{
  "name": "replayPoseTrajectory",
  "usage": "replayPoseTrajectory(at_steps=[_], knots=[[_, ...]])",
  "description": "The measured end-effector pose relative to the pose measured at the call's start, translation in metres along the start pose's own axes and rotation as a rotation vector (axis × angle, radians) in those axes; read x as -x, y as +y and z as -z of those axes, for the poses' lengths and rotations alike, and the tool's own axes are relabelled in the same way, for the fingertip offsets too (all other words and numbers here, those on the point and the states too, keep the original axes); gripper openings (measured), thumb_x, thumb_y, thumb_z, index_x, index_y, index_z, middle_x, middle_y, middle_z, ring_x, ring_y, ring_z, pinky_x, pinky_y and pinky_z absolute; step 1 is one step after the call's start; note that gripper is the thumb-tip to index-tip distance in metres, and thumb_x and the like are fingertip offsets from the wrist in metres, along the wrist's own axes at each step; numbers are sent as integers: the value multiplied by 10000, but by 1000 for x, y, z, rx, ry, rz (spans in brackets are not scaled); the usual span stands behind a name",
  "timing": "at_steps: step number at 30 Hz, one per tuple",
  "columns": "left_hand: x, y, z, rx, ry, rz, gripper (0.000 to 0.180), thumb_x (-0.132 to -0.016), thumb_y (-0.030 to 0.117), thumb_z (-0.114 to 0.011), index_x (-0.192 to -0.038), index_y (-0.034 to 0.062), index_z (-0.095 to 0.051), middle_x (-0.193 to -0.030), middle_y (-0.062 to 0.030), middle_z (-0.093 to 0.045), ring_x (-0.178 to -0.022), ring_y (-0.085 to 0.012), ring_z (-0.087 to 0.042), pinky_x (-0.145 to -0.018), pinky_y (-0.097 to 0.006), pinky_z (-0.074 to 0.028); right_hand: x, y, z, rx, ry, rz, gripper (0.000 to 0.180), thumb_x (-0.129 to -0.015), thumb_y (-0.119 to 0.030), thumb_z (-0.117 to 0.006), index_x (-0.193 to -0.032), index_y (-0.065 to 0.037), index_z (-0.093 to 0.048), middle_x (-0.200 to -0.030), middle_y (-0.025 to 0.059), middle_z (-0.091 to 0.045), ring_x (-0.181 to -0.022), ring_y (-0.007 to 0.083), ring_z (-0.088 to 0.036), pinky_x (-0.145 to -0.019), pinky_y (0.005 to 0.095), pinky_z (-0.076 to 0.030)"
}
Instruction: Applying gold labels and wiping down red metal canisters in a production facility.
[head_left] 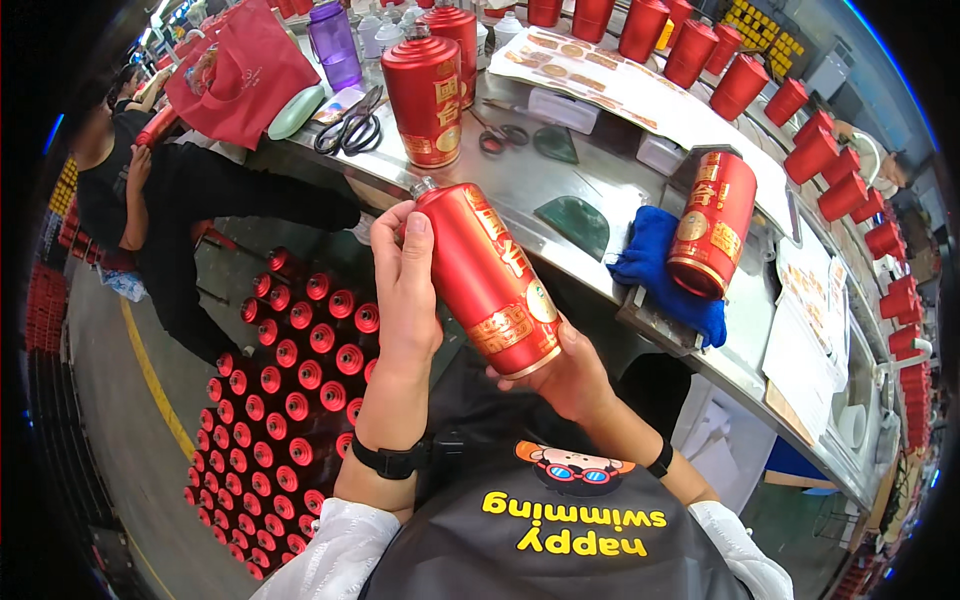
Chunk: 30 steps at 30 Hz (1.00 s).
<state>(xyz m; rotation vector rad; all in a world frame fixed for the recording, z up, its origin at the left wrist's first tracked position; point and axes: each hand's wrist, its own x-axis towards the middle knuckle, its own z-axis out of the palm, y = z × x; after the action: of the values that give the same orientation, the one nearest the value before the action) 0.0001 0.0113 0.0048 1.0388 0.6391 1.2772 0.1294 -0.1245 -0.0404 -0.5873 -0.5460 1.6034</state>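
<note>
A red bottle (483, 270) with gold lettering and a round gold emblem is held tilted between both of my hands, in front of my dark apron. My left hand (408, 275) is closed round its clear neck end, thumb along the shoulder. Around the base at the lower right, my right hand (572, 378) is wrapped, its fingers partly hidden beneath. Just beyond the neck, another red bottle (423, 105) stands upright on the metal table (500, 215). To the right, a similar red bottle (712, 225) lies on a blue cloth (645, 250).
Black-handled scissors (350, 130), a second pair of scissors (497, 135), and green flat pieces (577, 222) lie on the table. Behind are label sheets (590, 70) and a purple water bottle (335, 45). Many red bottles (310, 375) crowd the floor at left, near a seated person (180, 200).
</note>
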Motion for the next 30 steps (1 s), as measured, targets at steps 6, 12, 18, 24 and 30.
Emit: replayPoseTrajectory(at_steps=[6,12,18,24,30], knots=[[2,2,-1,-2,2,-9,410,-978,323,-562,-1225,24,-430,-1120,-68,-533,-1026,-115,-506,-914,-272,-417,2,5,6,-40,55,-33,769,-881,-565,-508,-1405,-26,-346,-1207,208,-590,-937,352,-672,-742,405,-580],[2,-1,1,-27,-13,-43,411,-965,290,-582,-1240,33,-419,-1144,-82,-518,-1040,-125,-505,-910,-288,-430,4,7,12,-61,57,-49,797,-881,-602,-481,-1382,10,-388,-1195,230,-599,-934,380,-672,-740,417,-579],[4,-5,-4,241,55,38,553,-910,332,-636,-1290,37,-364,-1190,-116,-516,-1093,-190,-526,-953,-345,-449,2,8,17,-243,-113,-83,702,-905,-527,-509,-1379,-22,-392,-1208,197,-597,-970,342,-667,-772,401,-580],[3,-17,11,320,-69,227,585,-890,341,-643,-1291,28,-353,-1170,-164,-546,-1025,-244,-590,-882,-389,-514,6,-7,3,76,-7,-92,891,-796,-490,-684,-1428,14,-311,-1340,164,-502,-1208,260,-539,-984,426,-468],[16,-17,6,306,-140,343,510,-882,287,-666,-1205,12,-384,-1085,-170,-581,-936,-237,-623,-812,-384,-546,11,-9,4,378,-14,-48,986,-771,-345,-752,-1477,49,-188,-1416,158,-415,-1311,224,-429,-1095,360,-329]])
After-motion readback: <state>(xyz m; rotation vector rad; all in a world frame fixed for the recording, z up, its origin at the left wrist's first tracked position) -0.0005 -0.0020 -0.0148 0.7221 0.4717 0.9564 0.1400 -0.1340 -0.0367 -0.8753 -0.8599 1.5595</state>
